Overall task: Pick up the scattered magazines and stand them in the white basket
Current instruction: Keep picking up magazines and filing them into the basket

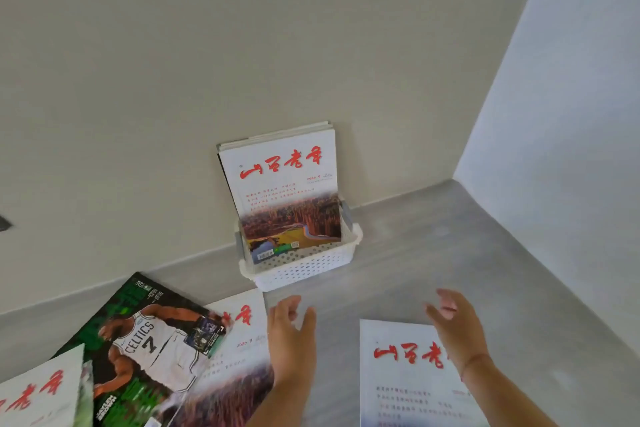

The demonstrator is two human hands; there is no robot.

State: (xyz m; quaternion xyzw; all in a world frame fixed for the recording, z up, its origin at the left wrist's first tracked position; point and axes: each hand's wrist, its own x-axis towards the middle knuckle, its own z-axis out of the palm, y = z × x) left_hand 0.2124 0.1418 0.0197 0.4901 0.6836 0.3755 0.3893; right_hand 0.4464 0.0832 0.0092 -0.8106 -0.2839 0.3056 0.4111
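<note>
Reaching: both hands empty, fingers spread, low over the floor.
Right hand (457, 329): open, above the right magazine (408, 378), likely next pick.
Left hand (292, 333): open, holds nothing, beside the middle magazine (239, 350).
Left pile: Celtics magazine (145, 347) overlaps the middle one; corner magazine (38, 392) lies partly over it.
Basket (304, 270): against the wall, so the stack (284, 184) inside leans back, upright.
Left to do: four flat on the floor.

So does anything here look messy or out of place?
Yes. Magazines lie flat on the floor: a green basketball magazine askew over a white one, another white magazine at right. Only some stand in the white basket.
</note>
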